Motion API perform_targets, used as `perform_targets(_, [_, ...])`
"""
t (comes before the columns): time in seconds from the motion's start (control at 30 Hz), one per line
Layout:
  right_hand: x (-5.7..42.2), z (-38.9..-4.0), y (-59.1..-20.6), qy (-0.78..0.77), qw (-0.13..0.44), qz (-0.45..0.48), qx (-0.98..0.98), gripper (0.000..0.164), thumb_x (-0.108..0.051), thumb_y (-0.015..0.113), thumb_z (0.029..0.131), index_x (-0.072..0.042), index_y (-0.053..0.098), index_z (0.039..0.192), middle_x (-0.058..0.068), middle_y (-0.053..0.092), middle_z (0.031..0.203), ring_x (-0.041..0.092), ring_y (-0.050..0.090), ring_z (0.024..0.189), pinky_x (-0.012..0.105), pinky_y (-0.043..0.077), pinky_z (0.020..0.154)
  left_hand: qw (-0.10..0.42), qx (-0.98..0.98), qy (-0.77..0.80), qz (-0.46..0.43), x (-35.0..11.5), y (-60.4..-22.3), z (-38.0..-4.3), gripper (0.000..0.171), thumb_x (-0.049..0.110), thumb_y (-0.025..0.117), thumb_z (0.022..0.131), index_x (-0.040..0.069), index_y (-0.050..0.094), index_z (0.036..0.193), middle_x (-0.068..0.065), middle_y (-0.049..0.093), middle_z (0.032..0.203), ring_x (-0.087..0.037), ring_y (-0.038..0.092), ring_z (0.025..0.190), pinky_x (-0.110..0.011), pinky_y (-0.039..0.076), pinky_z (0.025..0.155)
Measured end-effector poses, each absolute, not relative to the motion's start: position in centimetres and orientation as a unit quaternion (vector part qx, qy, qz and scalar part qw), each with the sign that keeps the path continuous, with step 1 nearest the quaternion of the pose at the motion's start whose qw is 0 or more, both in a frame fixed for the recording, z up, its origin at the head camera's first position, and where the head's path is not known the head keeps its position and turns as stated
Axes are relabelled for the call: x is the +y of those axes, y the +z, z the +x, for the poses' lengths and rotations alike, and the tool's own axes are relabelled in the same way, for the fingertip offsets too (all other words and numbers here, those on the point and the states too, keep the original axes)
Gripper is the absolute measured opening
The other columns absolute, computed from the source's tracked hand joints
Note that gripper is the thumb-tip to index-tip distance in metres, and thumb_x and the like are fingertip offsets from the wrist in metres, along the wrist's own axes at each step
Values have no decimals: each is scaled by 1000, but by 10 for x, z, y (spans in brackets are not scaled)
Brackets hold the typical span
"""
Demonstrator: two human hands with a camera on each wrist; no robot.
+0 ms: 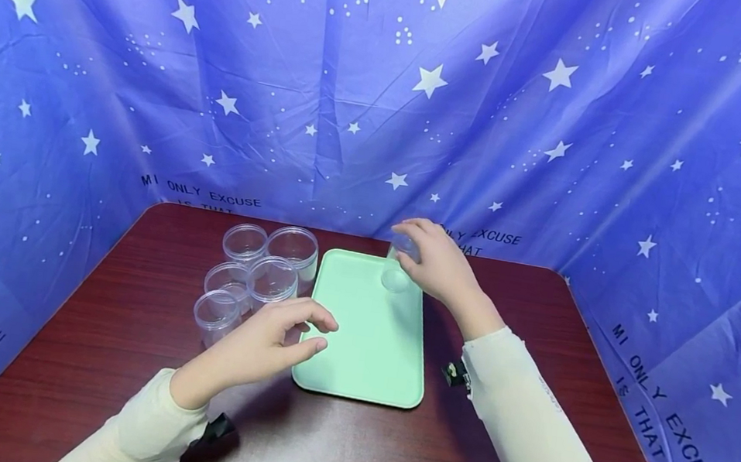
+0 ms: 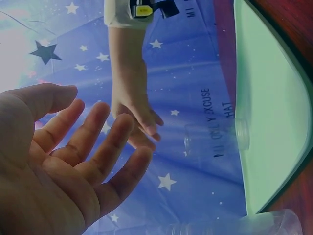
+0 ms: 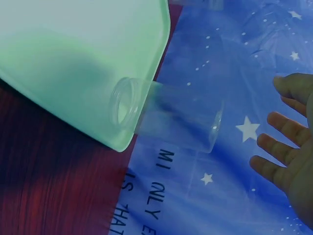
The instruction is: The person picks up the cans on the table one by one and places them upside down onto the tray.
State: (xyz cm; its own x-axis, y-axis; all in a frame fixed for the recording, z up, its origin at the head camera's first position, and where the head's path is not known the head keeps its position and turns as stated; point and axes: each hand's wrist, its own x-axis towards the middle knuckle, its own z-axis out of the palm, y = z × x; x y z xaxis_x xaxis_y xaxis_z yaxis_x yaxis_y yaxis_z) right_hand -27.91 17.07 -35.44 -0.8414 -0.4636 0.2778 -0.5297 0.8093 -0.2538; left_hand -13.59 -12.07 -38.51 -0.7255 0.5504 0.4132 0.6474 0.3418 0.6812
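Note:
A clear plastic jar (image 1: pixel 395 278) stands at the far right corner of the pale green tray (image 1: pixel 362 347). Its narrower, ringed end is down on the tray in the right wrist view, and the flat end faces up. My right hand (image 1: pixel 442 264) is around the jar's top in the head view. In the right wrist view, its fingers (image 3: pixel 281 169) are loosely bent and stand apart from the jar. My left hand (image 1: pixel 265 346) hovers by the tray's left edge, thumb and fingers spread and holding nothing. Behind it are more clear jars (image 1: pixel 272 280), partly hidden by that hand.
Several clear jars, among them a bigger one (image 1: pixel 293 250), stand rim up in a cluster left of the tray. The dark red wooden table (image 1: pixel 121 307) backs onto a blue star-printed curtain (image 1: pixel 373 106). Black wrist devices sit on both sleeves.

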Motion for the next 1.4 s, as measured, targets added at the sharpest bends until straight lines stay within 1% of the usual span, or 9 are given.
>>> perform_targets(0.2, [176,-262,-353,160,141,303,-929,46,-23,70,97,-15,60,141,8,56,145,31,49,137,52,41,113,65,-814,-441,-373,-120,-385,-137,22,17,69,98,25,68,117,14,69,111,-11,62,94,-27,53,86])
perform_targets(0.43, [181,-244,-352,168,176,327,-913,46,-22,72,95,-15,61,140,7,57,144,29,50,137,49,40,114,68,-815,-439,-372,-121,-385,-136,22,15,70,97,25,68,116,14,69,110,-6,61,96,-27,54,86])
perform_targets(0.63, [183,-230,-353,193,193,329,-904,48,-21,73,95,-16,61,141,5,57,144,27,49,138,48,40,114,69,-815,-439,-372,-121,-385,-135,22,15,70,96,25,68,116,14,69,110,-6,62,98,-27,54,86])
perform_targets(0.9, [189,-213,-365,222,227,338,-886,49,-18,75,92,-12,62,139,7,59,142,28,51,136,48,40,114,67,-815,-439,-373,-121,-385,-135,22,15,70,97,25,68,117,13,69,111,-6,61,96,-27,53,85])
perform_targets(1.0, [191,-207,-368,233,231,339,-882,50,-15,76,91,-12,62,138,8,59,142,28,51,136,47,39,114,63,-815,-439,-372,-120,-385,-135,22,16,70,97,25,68,117,14,69,111,-7,62,99,-28,54,87])
perform_targets(1.2, [195,-193,-374,246,234,340,-877,51,-14,77,89,-13,62,138,7,59,143,27,50,136,45,40,113,59,-813,-441,-375,-119,-385,-135,22,15,70,97,25,68,117,13,69,111,-13,65,104,-30,54,91])
perform_targets(1.4, [198,-182,-380,257,236,339,-874,52,-14,79,88,-13,62,138,8,59,143,27,51,135,42,40,112,62,-814,-440,-375,-119,-385,-134,23,14,70,96,24,68,117,13,69,111,-10,65,104,-31,55,91])
